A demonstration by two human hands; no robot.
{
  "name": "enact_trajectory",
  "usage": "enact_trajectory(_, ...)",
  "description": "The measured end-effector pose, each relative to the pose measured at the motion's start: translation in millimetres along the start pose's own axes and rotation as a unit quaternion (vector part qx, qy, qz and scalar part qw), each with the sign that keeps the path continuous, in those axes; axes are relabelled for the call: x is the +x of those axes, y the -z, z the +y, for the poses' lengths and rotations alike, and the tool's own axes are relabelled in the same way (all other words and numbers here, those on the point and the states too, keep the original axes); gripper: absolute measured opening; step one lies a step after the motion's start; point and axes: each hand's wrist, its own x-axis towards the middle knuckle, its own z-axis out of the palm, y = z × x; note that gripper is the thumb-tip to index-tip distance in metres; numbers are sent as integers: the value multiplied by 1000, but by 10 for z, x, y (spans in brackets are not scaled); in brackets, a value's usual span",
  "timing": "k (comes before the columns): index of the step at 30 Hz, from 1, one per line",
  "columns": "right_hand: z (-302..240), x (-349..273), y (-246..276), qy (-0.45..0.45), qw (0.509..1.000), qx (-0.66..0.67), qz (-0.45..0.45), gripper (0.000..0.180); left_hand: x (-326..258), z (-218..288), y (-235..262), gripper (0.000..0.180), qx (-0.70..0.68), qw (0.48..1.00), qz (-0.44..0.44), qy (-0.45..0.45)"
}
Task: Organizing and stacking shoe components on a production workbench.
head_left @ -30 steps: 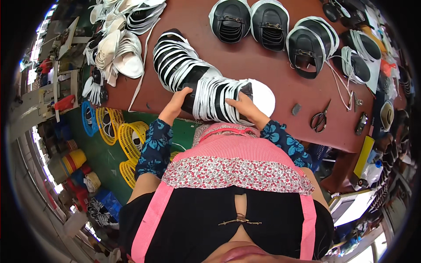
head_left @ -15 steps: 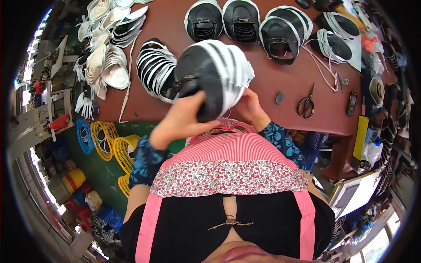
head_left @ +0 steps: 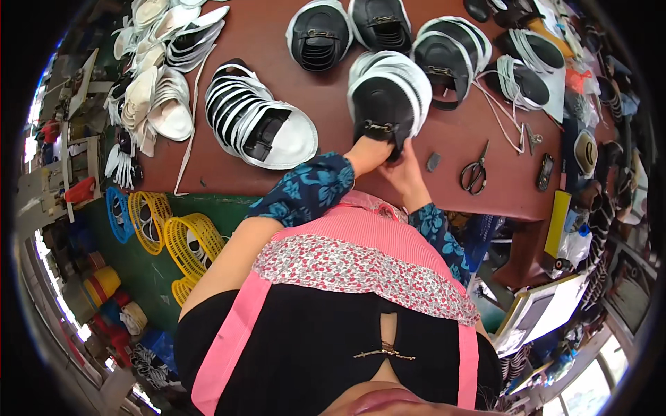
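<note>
A nested stack of black shoe uppers (head_left: 383, 104) with white edges and a metal bit on the front one is in both my hands, at the middle of the table. My left hand (head_left: 371, 154) reaches to the opening below the metal bit, its fingers partly hidden behind the black upper. Against the lower right edge of the stack, my right hand (head_left: 406, 172) closes its fingertips on the rim. To the left lies a fanned row of black and white uppers (head_left: 239, 114), its nearest piece showing a white lining. Neither hand touches that row.
More black stacks (head_left: 319, 35) stand along the far side. Cream shoe pieces (head_left: 170, 118) fill the far left. Scissors (head_left: 475, 173), a small grey block (head_left: 433, 162) and a black tool (head_left: 546, 172) lie to the right. Yellow baskets (head_left: 187, 239) stand below the left table edge.
My hands have carried the stack right and set it lower, beside the far stacks. The row on the left is now uncovered, and its white-lined end shows.
</note>
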Motion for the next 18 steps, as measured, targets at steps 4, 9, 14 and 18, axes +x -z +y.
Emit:
enact_trajectory(4,-247,413,378,114,993,-36,-1,64,157,92,616,40,-72,992,-92,-52)
enact_trajectory(9,-92,105,286,115,992,-36,40,75,-712,-689,1187,15,-199,975,-11,-100)
enact_trajectory(14,650,-244,337,138,951,126,247,70,-736,-2986,2147,35,-37,975,119,183)
enact_trajectory(18,1464,-117,-253,23,970,-18,240,48,-1455,-4933,2562,77,97,941,44,322)
